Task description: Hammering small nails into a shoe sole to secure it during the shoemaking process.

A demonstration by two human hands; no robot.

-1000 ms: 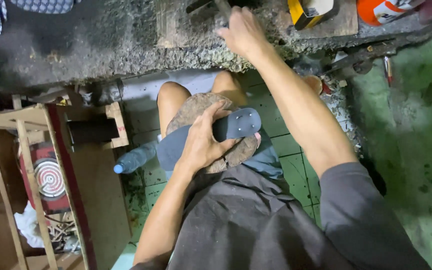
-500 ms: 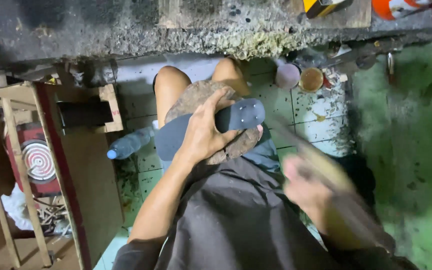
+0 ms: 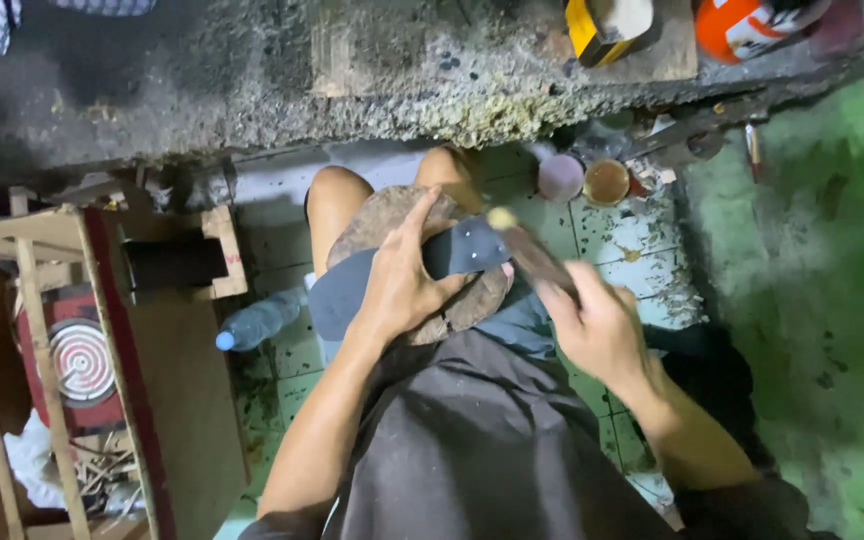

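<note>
So our right hand (image 3: 602,330) has come back from the table (image 3: 252,90) up top and now grips a brush (image 3: 532,255), its tip touching the right end of the dark sole (image 3: 467,248). Our left hand (image 3: 402,290) hasn't budged, pressing the sole down on the round block (image 3: 382,215) in our lap, so coating it looks underway.

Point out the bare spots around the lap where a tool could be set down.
Bare floor tiles lie right of the knee, between the small cups and the green wall. The lap is crowded: left hand presses the dark sole, right hand holds a brush.
</note>
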